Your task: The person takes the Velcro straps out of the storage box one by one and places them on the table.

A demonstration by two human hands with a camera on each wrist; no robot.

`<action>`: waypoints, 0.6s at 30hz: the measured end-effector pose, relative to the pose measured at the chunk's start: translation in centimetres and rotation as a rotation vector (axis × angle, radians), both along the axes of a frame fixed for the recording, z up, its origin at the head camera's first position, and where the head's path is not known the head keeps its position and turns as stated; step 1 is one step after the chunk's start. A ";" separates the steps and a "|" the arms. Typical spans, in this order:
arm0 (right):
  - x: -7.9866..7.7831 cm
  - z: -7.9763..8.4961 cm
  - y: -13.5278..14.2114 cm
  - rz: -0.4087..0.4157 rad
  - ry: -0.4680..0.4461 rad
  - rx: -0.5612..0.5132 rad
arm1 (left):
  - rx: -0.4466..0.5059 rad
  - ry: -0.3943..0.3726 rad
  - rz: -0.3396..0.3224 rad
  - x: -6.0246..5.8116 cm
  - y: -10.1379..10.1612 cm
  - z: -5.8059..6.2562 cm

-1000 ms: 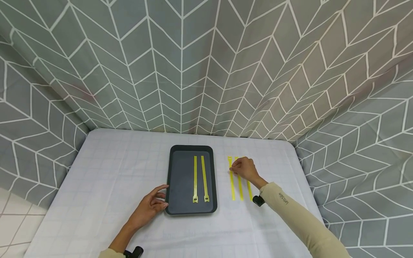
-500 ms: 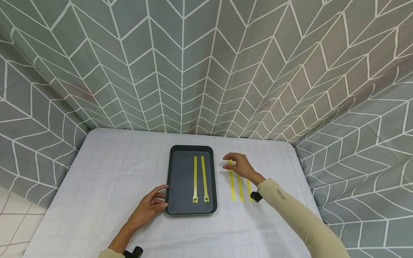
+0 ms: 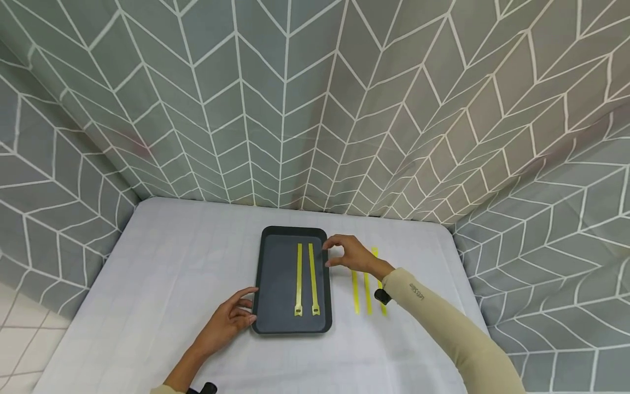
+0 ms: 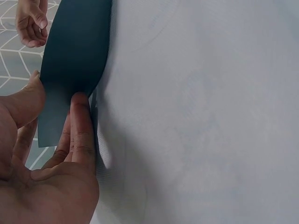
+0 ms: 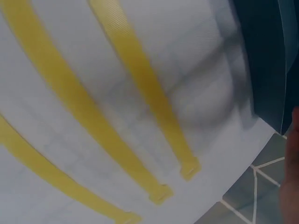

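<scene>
A dark grey tray (image 3: 275, 284) lies on the white-covered table. Inside it, side by side, are two yellow cable straps (image 3: 298, 279) with slotted heads at the near end. My left hand (image 3: 223, 325) rests at the tray's left side, its extended fingers along the outer wall in the left wrist view. My right hand (image 3: 351, 254) hovers at the right rim, thumb and forefinger spread apart with nothing between them. Under and beside that wrist lie three loose yellow straps (image 5: 145, 84), heads at the far end, partly hidden by the hand in the head view.
White cloth (image 3: 197, 246) covers the table around the tray. A grey curtain (image 3: 305, 109) with white zigzag lines hangs behind the table's back edge and at both sides. Floor tiles (image 3: 22, 345) show at lower left.
My right hand has moved left from the loose straps to the tray's right rim, its thumb and forefinger spreading. The left hand keeps its place; the head view has tilted slightly.
</scene>
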State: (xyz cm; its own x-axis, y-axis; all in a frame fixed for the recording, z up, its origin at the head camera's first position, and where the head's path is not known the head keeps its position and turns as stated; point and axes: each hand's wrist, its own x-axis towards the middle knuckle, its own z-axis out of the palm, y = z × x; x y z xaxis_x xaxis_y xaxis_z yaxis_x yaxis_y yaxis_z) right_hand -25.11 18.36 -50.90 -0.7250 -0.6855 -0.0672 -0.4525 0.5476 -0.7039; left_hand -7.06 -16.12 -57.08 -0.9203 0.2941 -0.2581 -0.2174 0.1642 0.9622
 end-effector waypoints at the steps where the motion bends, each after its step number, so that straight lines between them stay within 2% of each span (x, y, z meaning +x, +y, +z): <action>1: -0.1 0.0 -0.3 0.025 -0.015 0.002 | 0.004 0.000 -0.003 0.1 0.0 0.0; 6: -0.6 0.2 -1.9 0.162 -0.090 -0.013 | 0.016 -0.008 0.002 0.1 -0.1 -0.1; 12: -1.1 -0.2 -4.2 0.324 -0.155 0.034 | 0.029 -0.015 0.007 0.1 -0.1 -0.1; 15: -1.1 -0.6 -5.2 0.393 -0.128 0.066 | 0.044 -0.006 0.000 0.2 -0.1 -0.1; 18: -1.1 -0.7 -6.1 0.466 -0.061 0.091 | 0.037 -0.004 -0.002 0.2 -0.1 -0.1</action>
State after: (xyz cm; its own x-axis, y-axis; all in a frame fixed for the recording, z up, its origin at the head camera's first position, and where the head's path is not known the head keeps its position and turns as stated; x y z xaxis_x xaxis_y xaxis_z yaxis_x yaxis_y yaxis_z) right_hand -26.23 12.30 -51.57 -0.3343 -0.9261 -0.1750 -0.6237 0.3566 -0.6956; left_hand -6.82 -16.26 -57.19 -0.9187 0.3053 -0.2505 -0.2207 0.1292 0.9668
